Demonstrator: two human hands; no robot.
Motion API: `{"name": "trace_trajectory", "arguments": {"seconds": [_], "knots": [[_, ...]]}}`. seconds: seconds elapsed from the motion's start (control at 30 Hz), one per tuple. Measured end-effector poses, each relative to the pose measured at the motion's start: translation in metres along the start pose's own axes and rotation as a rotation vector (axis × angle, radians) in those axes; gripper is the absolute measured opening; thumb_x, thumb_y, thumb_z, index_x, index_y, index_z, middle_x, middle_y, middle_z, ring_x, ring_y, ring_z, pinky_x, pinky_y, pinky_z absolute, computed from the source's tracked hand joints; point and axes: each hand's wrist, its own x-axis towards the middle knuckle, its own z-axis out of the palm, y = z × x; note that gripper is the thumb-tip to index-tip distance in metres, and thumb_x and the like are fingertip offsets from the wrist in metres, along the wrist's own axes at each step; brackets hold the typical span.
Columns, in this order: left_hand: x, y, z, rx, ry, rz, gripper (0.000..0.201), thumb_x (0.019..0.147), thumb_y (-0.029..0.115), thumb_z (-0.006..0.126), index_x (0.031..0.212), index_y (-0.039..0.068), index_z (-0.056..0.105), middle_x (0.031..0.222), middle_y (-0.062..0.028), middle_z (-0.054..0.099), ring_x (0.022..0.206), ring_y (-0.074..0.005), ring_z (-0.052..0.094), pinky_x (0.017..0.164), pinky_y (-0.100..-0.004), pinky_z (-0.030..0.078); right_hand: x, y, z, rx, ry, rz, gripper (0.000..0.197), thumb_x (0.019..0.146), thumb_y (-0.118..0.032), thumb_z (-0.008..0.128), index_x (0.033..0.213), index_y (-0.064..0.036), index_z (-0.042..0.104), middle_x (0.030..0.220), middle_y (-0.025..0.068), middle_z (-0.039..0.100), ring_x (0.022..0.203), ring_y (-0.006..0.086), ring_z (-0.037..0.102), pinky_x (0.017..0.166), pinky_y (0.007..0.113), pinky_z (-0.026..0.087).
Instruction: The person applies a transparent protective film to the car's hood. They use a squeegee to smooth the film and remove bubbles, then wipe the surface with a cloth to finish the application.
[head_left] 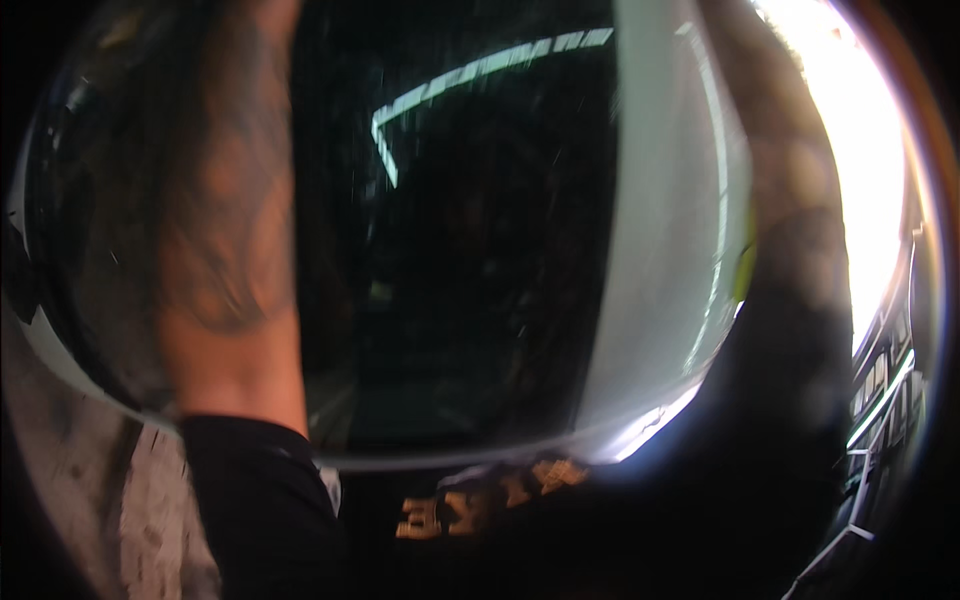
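A large dark glass pane (pixel 470 260), which looks like a vehicle's window, fills the middle of the head view. A pale, glossy body panel (pixel 655 220) borders it on the right. My left forearm (pixel 235 250) stretches up across the left part of the glass, its dark sleeve (pixel 255 490) ending below the elbow. On the right my shadowed, blurred right arm (pixel 800 240) reaches up past the pale panel. Both hands lie beyond the top edge, so whatever they touch or hold is hidden.
My dark shirt (pixel 600 540) with orange lettering is close against the lower edge of the glass. A worn grey floor (pixel 150 510) shows at lower left. Bright light (pixel 850 130) comes from the right, above a dark framework with pale bars (pixel 880 400).
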Motion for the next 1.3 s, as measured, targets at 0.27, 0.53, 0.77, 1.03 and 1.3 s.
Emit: {"name": "trace_trajectory", "arguments": {"seconds": [0.27,0.53,0.77,1.03,1.3], "knots": [[-0.020,-0.024,-0.023,-0.753,0.345,-0.036,0.035,0.092,0.041,0.070,0.108,0.010,0.075,0.104,-0.0098,0.074,0.099,-0.0228,0.068,0.094,-0.0376,0.050,-0.115,-0.095,-0.121,0.315,-0.004,-0.147,0.030,0.077,-0.024,0.061,0.058,-0.0032,0.049,0.061,0.0165,0.050,0.061,0.0335,0.055,0.061,0.047,0.046],[-0.022,0.003,-0.019,-1.223,0.242,-0.089,0.052,0.094,0.033,0.073,0.056,0.011,0.044,0.055,0.0087,0.037,0.054,-0.0028,0.030,0.051,-0.0268,0.026,-0.017,-0.058,-0.072,0.097,-0.148,0.054,0.029,0.079,-0.027,0.060,0.071,0.0007,0.064,0.077,0.0223,0.063,0.072,0.0420,0.063,0.069,0.049,0.051],[-0.017,-0.033,-0.034,-1.136,0.355,-0.165,0.055,0.094,0.034,0.069,0.054,0.010,0.041,0.051,0.0065,0.036,0.052,-0.0050,0.031,0.051,-0.0297,0.028,-0.111,-0.116,-0.125,0.306,-0.107,-0.141,0.025,0.077,-0.010,0.062,0.059,-0.0032,0.047,0.064,0.0137,0.050,0.063,0.0321,0.057,0.062,0.044,0.047],[-0.020,-0.001,-0.023,-1.154,0.254,-0.195,0.052,0.094,0.033,0.067,0.055,0.008,0.044,0.051,0.0037,0.039,0.051,-0.0073,0.035,0.051,-0.0324,0.031,-0.018,-0.059,-0.071,0.049,-0.150,0.007,0.027,0.082,-0.025,0.062,0.072,0.0004,0.065,0.080,0.0213,0.065,0.075,0.0409,0.065,0.071,0.049,0.051],[-0.012,-0.034,-0.035,-1.169,0.310,-0.232,0.049,0.094,0.031,0.065,0.056,0.009,0.043,0.052,0.0037,0.038,0.052,-0.0071,0.036,0.052,-0.0327,0.031,-0.121,-0.123,-0.138,0.311,-0.107,-0.179,0.025,0.079,-0.008,0.064,0.061,-0.0022,0.047,0.066,0.0143,0.049,0.065,0.0333,0.055,0.062,0.047,0.045]]}}
